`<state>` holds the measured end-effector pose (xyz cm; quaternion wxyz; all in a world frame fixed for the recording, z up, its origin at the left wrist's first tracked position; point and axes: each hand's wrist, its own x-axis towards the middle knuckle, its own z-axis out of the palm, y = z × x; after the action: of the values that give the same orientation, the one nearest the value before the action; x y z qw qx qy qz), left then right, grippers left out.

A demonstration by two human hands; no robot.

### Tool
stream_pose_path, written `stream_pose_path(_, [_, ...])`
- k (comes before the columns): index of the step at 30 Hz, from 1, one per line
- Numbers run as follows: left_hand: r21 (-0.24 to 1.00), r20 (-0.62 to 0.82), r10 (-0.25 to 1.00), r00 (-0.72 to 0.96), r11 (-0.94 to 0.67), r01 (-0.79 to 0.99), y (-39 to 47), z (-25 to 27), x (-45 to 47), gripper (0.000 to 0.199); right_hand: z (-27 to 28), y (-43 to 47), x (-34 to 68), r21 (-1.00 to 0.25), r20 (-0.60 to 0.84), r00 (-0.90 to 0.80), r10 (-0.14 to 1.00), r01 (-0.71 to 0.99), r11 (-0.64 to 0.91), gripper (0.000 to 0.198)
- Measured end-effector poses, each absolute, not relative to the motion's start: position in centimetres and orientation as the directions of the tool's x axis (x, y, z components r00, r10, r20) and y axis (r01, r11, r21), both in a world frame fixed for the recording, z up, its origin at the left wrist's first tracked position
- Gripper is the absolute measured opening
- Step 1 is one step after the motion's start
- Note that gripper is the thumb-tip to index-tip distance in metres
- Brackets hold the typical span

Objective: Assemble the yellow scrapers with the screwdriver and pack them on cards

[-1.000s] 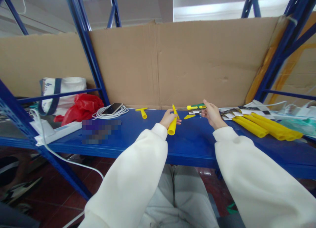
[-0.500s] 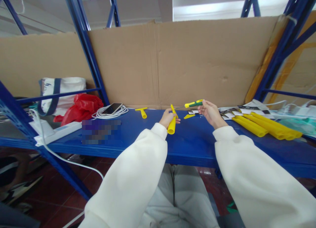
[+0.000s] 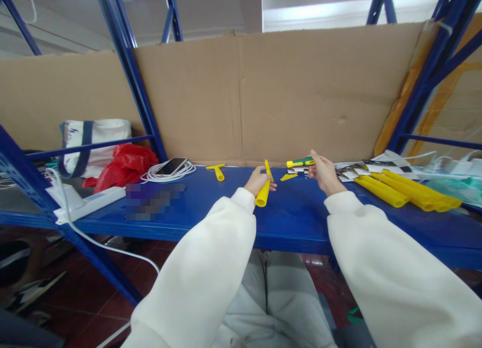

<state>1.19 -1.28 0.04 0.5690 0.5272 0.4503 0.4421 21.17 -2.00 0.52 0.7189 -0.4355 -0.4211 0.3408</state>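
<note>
My left hand point(image 3: 257, 181) is closed around a yellow T-shaped scraper handle point(image 3: 262, 194), its round hollow end toward me and its narrow head pointing away. In my right hand point(image 3: 324, 173) is a green and yellow screwdriver point(image 3: 300, 162), gripped by the handle's end and lying roughly level. Its shaft is too thin to make out clearly. Between the hands, a small flat yellow piece point(image 3: 288, 177) lies on the blue table point(image 3: 226, 212). Farther left rests a second yellow T-shaped scraper handle point(image 3: 218, 172), touched by neither hand.
Several yellow tubes point(image 3: 410, 190) lie at the right beside small packets point(image 3: 352, 171). A phone point(image 3: 172, 166) sits on a coiled white cable point(image 3: 150, 174) at the left, near a red bag point(image 3: 128, 162) and a white power strip point(image 3: 100, 200). A cardboard wall point(image 3: 301, 97) closes the back.
The screwdriver has moved slightly right, away from the scraper handle's head. My left hand has turned the handle a little, its head now leaning more to the right.
</note>
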Motion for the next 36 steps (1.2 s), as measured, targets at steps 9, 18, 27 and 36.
stream_pose_path(9, [0.996,-0.052,0.992,0.119,0.060,-0.065,-1.29,0.28,1.07,0.053,0.82,-2.60,20.53,-0.872,0.403,0.219,0.889,-0.203,0.446,0.025])
stream_pose_path(18, [0.998,-0.039,0.984,0.173,0.047,-0.042,-1.54,0.28,1.22,0.051,0.73,-2.15,20.91,-0.900,0.344,0.385,0.856,-0.124,0.417,0.039])
stream_pose_path(27, [0.999,-0.039,0.979,0.198,0.034,0.030,-1.58,0.30,1.26,0.053,0.56,-2.19,21.07,-0.890,0.390,0.367,0.844,-0.083,0.448,0.045])
stream_pose_path(36, [0.998,-0.038,0.986,0.163,0.044,-0.037,-1.77,0.49,1.26,0.051,0.59,-1.98,21.25,-0.847,0.466,0.212,0.859,-0.175,0.503,0.039])
